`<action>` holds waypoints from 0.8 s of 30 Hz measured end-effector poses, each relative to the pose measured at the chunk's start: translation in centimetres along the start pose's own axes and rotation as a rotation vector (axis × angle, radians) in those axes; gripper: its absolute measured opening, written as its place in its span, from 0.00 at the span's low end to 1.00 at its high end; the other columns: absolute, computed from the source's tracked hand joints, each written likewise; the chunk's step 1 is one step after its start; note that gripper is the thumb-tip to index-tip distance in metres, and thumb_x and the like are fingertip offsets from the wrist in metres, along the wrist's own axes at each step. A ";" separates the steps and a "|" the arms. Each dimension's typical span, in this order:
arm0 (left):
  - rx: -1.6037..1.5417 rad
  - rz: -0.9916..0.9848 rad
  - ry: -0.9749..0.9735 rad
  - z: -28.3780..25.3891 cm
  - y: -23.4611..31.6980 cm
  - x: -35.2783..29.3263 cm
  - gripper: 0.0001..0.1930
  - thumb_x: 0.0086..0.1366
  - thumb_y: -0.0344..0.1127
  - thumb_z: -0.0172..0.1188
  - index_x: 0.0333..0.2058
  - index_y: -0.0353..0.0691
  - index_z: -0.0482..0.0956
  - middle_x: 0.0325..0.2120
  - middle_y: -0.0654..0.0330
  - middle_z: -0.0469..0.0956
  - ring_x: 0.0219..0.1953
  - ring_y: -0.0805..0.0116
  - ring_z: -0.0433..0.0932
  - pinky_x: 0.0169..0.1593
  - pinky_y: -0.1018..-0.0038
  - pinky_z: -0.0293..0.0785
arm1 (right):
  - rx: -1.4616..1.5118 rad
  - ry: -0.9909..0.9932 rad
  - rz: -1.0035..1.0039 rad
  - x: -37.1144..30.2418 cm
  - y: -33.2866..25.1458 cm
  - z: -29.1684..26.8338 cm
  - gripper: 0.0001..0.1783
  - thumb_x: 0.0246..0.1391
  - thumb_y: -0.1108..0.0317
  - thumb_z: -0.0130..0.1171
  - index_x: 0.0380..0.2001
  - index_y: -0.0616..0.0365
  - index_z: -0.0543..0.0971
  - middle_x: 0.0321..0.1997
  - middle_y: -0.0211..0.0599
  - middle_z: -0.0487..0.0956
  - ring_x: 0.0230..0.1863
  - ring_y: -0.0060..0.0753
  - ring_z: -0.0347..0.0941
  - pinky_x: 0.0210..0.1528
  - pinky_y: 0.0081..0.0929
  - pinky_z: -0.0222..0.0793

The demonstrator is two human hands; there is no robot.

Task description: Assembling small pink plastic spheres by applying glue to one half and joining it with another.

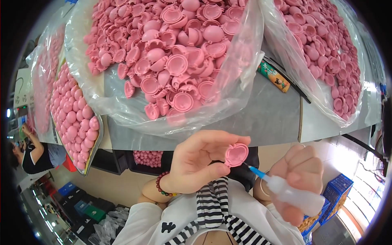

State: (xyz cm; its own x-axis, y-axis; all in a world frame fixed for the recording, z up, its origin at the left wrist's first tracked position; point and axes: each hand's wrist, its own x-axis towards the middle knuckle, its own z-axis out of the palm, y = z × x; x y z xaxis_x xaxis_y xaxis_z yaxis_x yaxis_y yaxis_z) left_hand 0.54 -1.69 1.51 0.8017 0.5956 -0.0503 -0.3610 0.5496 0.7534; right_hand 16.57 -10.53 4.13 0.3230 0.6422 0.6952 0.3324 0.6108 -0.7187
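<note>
left hand: your left hand [196, 163] is closed in a pinch on one pink half shell [236, 154], thumb under it and fingers curled over the top.
right hand: your right hand [300, 179] is wrapped in a fist around a small squeeze bottle [296, 196] with a blue needle tip [256, 171].
head view, where the shell is: the half shell sits in front of your chest, below the table edge [269, 141], between your two hands.
head view, which way it points: its hollow side faces up toward you and slightly right; the needle tip is just beside its lower right rim, whether touching i cannot tell. the bottle's long axis runs from lower right up to the left, tip toward the shell.
head view, progress: you look to be mid-way on this one piece. the open clear bag [122, 110] of loose pink halves ahead of you is heaped full, and so is the second bag [343, 114] on the right, so much seems left. on your left a tray of closed pink balls [75, 118] looks like finished pieces.
head view, around you: a person in a black top [34, 157] works at far left.
</note>
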 end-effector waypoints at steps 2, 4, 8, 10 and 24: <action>0.014 0.023 -0.013 -0.4 0.0 0.0 0.24 0.51 0.24 0.59 0.47 0.30 0.61 0.46 0.35 0.65 0.43 0.59 0.73 0.44 0.69 0.73 | -0.198 -0.017 -0.019 0.0 -0.3 0.9 0.35 0.46 0.37 0.48 0.28 0.67 0.72 0.18 0.31 0.63 0.17 0.23 0.54 0.17 0.21 0.44; 0.025 0.038 -0.030 -0.4 0.1 0.1 0.23 0.51 0.24 0.59 0.46 0.30 0.61 0.46 0.35 0.65 0.43 0.59 0.74 0.44 0.69 0.73 | -0.202 -0.033 -0.006 0.0 -0.3 1.0 0.35 0.47 0.37 0.47 0.28 0.67 0.72 0.18 0.31 0.63 0.17 0.24 0.55 0.16 0.21 0.44; 0.027 0.008 0.024 -0.2 0.2 0.1 0.24 0.50 0.22 0.59 0.46 0.30 0.61 0.45 0.34 0.65 0.41 0.59 0.74 0.44 0.69 0.74 | -0.203 -0.064 -0.022 0.1 -0.2 1.2 0.35 0.48 0.38 0.46 0.29 0.67 0.72 0.18 0.31 0.64 0.16 0.23 0.56 0.15 0.20 0.45; 0.035 0.010 0.026 -0.3 0.1 0.1 0.24 0.50 0.22 0.59 0.46 0.30 0.61 0.45 0.34 0.65 0.41 0.59 0.75 0.44 0.69 0.74 | -0.218 -0.081 -0.005 0.1 -0.1 1.4 0.35 0.48 0.38 0.46 0.29 0.67 0.72 0.18 0.31 0.63 0.16 0.23 0.56 0.14 0.20 0.44; -0.055 0.080 -0.129 -1.2 -0.1 0.1 0.22 0.52 0.15 0.52 0.48 0.27 0.62 0.49 0.40 0.64 0.49 0.64 0.69 0.49 0.72 0.68 | -0.236 0.059 0.038 -0.1 0.4 1.9 0.32 0.40 0.40 0.55 0.27 0.65 0.77 0.19 0.28 0.70 0.16 0.22 0.61 0.12 0.19 0.51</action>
State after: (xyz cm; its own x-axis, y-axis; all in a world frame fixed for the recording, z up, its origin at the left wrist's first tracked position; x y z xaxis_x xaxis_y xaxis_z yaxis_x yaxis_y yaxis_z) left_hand 0.12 -0.98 0.68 0.8225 0.5605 0.0962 -0.4490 0.5363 0.7147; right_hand 15.00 -9.52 3.71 0.3881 0.6305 0.6722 0.5146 0.4569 -0.7256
